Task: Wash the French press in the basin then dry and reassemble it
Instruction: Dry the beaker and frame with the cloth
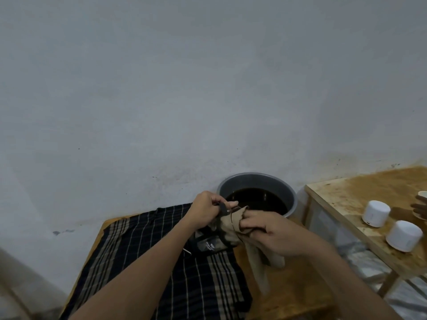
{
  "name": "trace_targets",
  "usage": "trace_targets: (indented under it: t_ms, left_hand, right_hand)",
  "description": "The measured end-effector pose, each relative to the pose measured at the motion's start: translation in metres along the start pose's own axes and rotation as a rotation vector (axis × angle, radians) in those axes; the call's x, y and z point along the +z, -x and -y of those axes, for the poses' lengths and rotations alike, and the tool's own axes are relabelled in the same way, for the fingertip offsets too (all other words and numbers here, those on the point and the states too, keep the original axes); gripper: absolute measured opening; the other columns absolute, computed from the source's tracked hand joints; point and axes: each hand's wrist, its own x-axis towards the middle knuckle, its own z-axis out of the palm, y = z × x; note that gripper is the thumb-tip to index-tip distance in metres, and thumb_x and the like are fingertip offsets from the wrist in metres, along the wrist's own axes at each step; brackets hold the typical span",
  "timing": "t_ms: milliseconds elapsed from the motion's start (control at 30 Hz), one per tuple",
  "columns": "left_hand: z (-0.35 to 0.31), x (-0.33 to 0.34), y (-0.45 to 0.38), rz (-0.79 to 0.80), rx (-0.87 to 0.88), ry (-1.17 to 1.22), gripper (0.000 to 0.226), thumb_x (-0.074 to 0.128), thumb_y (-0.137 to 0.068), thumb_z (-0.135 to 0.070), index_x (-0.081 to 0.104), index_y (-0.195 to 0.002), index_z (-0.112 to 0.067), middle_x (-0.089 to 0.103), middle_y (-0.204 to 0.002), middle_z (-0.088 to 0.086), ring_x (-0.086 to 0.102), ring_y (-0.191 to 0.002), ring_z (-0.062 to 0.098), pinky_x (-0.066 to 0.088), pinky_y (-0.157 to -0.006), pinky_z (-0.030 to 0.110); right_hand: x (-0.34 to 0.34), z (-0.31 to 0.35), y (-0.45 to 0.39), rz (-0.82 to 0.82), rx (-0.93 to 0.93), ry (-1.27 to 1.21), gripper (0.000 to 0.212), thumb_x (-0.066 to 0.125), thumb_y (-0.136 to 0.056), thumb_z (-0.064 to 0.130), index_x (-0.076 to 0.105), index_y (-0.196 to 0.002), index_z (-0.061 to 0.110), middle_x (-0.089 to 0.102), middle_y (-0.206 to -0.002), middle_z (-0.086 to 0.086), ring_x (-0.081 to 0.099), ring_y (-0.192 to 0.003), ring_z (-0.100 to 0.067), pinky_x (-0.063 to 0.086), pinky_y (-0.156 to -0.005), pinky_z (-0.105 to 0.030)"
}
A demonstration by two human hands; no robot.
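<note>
Plaid cloth (161,262) on wooden table (288,296), grey wall (184,88)

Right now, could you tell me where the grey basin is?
The grey basin sits against the wall, right of centre, just beyond both hands, between the plaid cloth and the wooden shelf.

A basin (256,181) stands against the wall (184,88), behind a table (284,294) bearing a checked cloth (161,262) on its left part. Right of the basin, a shelf (369,188) carries two cylinders (375,213).
</note>
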Motion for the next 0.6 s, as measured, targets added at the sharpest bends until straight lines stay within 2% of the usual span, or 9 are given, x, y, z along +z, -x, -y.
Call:
trace_targets:
  t_ms: [67, 167, 233, 267, 333, 367, 433, 500, 600]
  left_hand:
    - [0.001, -0.003, -0.001, -0.026, -0.017, 0.048, 0.012, 0.070, -0.086, -0.011, 0.078, -0.085, -0.001, 0.075, -0.081, 0.000, 0.070, -0.077, -0.003, 0.053, -0.068, 0.013]
    - [-0.004, -0.005, -0.001, -0.078, -0.044, 0.124, 0.015, 0.063, -0.089, 0.003, 0.073, -0.087, 0.013, 0.074, -0.086, 0.005, 0.069, -0.094, 0.005, 0.052, -0.066, 0.010]
    - [-0.009, -0.006, 0.002, -0.125, -0.052, 0.135, 0.017, 0.063, -0.090, 0.001, 0.073, -0.088, 0.015, 0.070, -0.081, 0.007, 0.066, -0.085, -0.001, 0.059, -0.056, 0.023]
    - [-0.012, -0.007, 0.002, -0.150, -0.063, 0.135, 0.017, 0.062, -0.091, 0.001, 0.073, -0.089, 0.014, 0.069, -0.080, 0.008, 0.068, -0.077, -0.001, 0.057, -0.062, 0.034]
    - [-0.010, -0.008, 0.001, -0.195, -0.061, 0.099, 0.017, 0.060, -0.091, 0.000, 0.074, -0.090, 0.010, 0.069, -0.081, 0.008, 0.068, -0.067, 0.009, 0.057, -0.055, 0.026]
    - [-0.010, -0.009, 0.000, -0.211, -0.049, 0.078, 0.017, 0.061, -0.091, -0.002, 0.075, -0.089, 0.008, 0.069, -0.077, 0.006, 0.065, -0.063, 0.008, 0.053, -0.051, 0.016]
    - [-0.008, -0.009, -0.001, -0.199, -0.023, 0.050, 0.018, 0.064, -0.090, -0.008, 0.075, -0.086, 0.006, 0.066, -0.064, -0.005, 0.061, -0.050, -0.005, 0.042, -0.045, 0.004]
    - [-0.008, -0.009, 0.000, -0.171, -0.015, 0.003, 0.021, 0.066, -0.090, -0.017, 0.075, -0.079, -0.002, 0.060, -0.048, -0.016, 0.053, -0.038, -0.009, 0.036, -0.040, 0.003]
    - [-0.003, -0.009, -0.003, -0.152, -0.010, -0.078, 0.029, 0.069, -0.087, -0.030, 0.073, -0.068, -0.009, 0.064, -0.051, -0.002, 0.053, -0.041, -0.004, 0.041, -0.044, 0.011]
  right_hand:
    - [-0.005, -0.005, 0.000, -0.142, 0.097, 0.087, 0.029, 0.056, -0.095, 0.023, 0.059, -0.123, 0.032, 0.047, -0.114, 0.021, 0.046, -0.106, 0.008, 0.039, -0.084, -0.005]
    - [0.001, -0.007, 0.000, -0.332, 0.238, -0.029, 0.030, 0.060, -0.092, 0.037, 0.052, -0.121, 0.038, 0.047, -0.111, 0.019, 0.049, -0.107, 0.003, 0.040, -0.074, -0.002]
    - [0.009, -0.011, 0.000, -0.386, 0.356, -0.187, 0.036, 0.058, -0.090, 0.048, 0.050, -0.122, 0.036, 0.052, -0.111, 0.014, 0.054, -0.103, 0.000, 0.043, -0.071, -0.007]
    - [0.013, -0.013, 0.001, -0.378, 0.437, -0.298, 0.044, 0.055, -0.087, 0.056, 0.048, -0.124, 0.033, 0.054, -0.111, 0.011, 0.055, -0.100, 0.000, 0.045, -0.070, -0.011]
    - [0.021, -0.016, 0.002, -0.308, 0.560, -0.531, 0.061, 0.051, -0.079, 0.068, 0.048, -0.125, 0.028, 0.058, -0.114, 0.007, 0.057, -0.101, -0.005, 0.049, -0.076, -0.020]
    - [0.023, -0.018, 0.003, -0.277, 0.594, -0.591, 0.065, 0.052, -0.076, 0.070, 0.049, -0.124, 0.027, 0.060, -0.115, 0.004, 0.058, -0.103, -0.010, 0.050, -0.079, -0.024]
    - [0.023, -0.023, 0.004, -0.283, 0.611, -0.613, 0.058, 0.060, -0.076, 0.064, 0.055, -0.117, 0.024, 0.064, -0.110, 0.002, 0.062, -0.098, -0.013, 0.051, -0.074, -0.024]
    - [0.019, -0.026, 0.004, -0.385, 0.552, -0.557, 0.037, 0.068, -0.081, 0.050, 0.062, -0.104, 0.022, 0.069, -0.098, 0.002, 0.066, -0.089, -0.013, 0.050, -0.066, -0.021]
    - [0.012, -0.023, -0.001, -0.492, 0.272, -0.311, 0.017, 0.071, -0.085, 0.029, 0.065, -0.101, 0.028, 0.065, -0.099, 0.013, 0.061, -0.096, 0.000, 0.049, -0.071, -0.013]
